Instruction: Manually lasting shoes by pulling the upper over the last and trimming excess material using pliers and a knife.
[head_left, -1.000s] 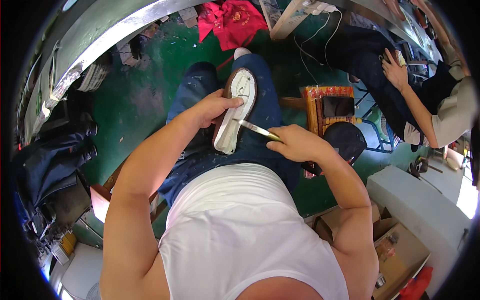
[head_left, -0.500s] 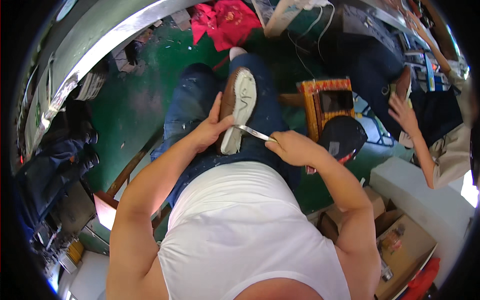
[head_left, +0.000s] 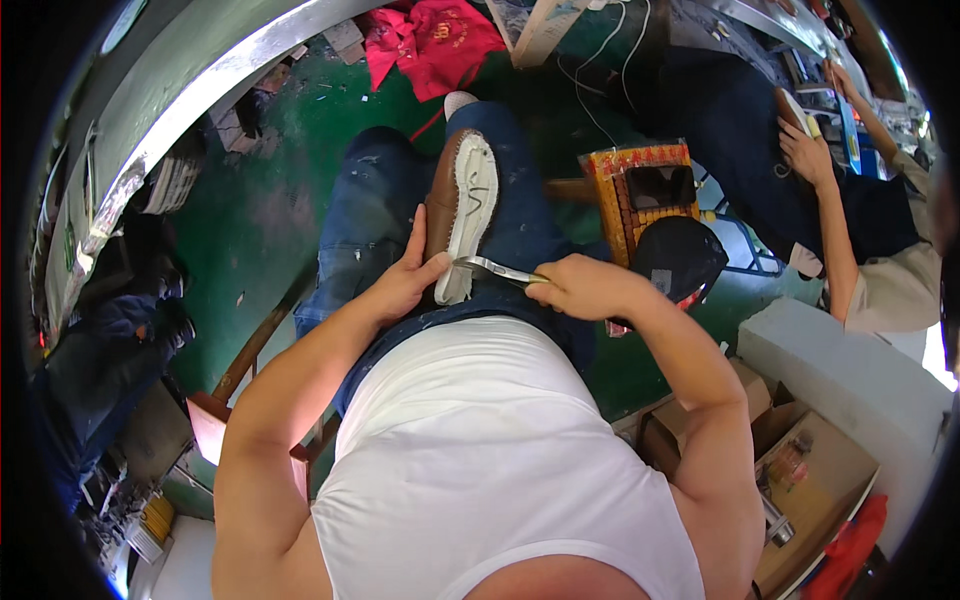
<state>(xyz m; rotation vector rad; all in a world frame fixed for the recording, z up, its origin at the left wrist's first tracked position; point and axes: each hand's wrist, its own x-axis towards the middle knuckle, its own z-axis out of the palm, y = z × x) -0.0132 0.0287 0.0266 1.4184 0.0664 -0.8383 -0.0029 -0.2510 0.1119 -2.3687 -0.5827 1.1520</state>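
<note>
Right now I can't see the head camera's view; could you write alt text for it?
A person's left hand holds a brown shoe, pale underside showing, over blue jeans, while the right hand holds a metal tool with its tip at the shoe. Farther right are a black cap and another person's hand.

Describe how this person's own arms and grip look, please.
Both arms are bare to the shoulders, without sleeves or cables, alongside a white sleeveless top. The left grip and right grip are human hands without gloves or visible wristwatches.
</note>
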